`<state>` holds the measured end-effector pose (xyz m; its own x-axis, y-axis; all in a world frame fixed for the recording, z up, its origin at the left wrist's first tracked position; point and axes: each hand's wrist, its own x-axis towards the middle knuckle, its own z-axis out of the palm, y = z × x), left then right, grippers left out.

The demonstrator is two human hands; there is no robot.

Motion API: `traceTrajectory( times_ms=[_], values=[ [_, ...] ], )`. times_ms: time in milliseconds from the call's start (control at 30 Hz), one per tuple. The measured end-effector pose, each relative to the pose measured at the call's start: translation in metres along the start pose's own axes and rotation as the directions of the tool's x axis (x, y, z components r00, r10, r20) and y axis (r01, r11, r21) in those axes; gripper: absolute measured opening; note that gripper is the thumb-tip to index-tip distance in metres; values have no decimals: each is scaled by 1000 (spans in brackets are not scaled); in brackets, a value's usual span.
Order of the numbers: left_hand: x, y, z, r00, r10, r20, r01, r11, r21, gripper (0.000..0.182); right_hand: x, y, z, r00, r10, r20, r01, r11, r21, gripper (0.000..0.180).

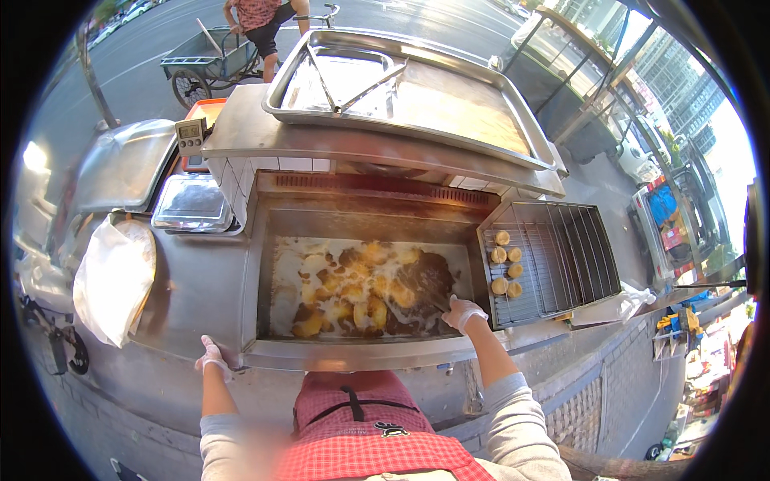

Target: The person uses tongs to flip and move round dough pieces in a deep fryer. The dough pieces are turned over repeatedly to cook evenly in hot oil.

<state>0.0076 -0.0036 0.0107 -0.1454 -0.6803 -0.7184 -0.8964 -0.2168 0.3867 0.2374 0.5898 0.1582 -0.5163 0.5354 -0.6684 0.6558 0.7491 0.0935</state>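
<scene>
Both my hands wear clear plastic gloves. My right hand (464, 314) is over the front right of a metal deep fryer (301, 350), closed around a thin utensil whose far end is lost in the foaming oil (428, 278). Several golden pieces of dough (368, 314) float in the oil, mostly at the left and middle. My left hand (212, 356) is at the front edge of the steel counter (201, 288), holding nothing, its fingers partly spread. Several small round pastries (498, 255) sit on the wire rack (559, 258) right of the fryer.
On a shelf behind the fryer, metal tongs (338, 109) lie across a large steel tray (469, 155). A digital timer (191, 133), a lidded container (191, 201) and a cloth-covered round board (114, 276) are at left. Beyond, a person stands by a cargo tricycle (201, 63).
</scene>
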Motion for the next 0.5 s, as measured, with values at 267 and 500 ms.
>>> traceTrajectory(
  times_ms=[267,500],
  values=[
    [10,-2,1,999,53,11,-54,984,172,127,-25,12,-10,999,-37,39,38,999,-37,75],
    [42,-6,12,995,49,-86,-37,991,130,112,-41,3,8,995,-86,-40,80,987,-137,90]
  ],
)
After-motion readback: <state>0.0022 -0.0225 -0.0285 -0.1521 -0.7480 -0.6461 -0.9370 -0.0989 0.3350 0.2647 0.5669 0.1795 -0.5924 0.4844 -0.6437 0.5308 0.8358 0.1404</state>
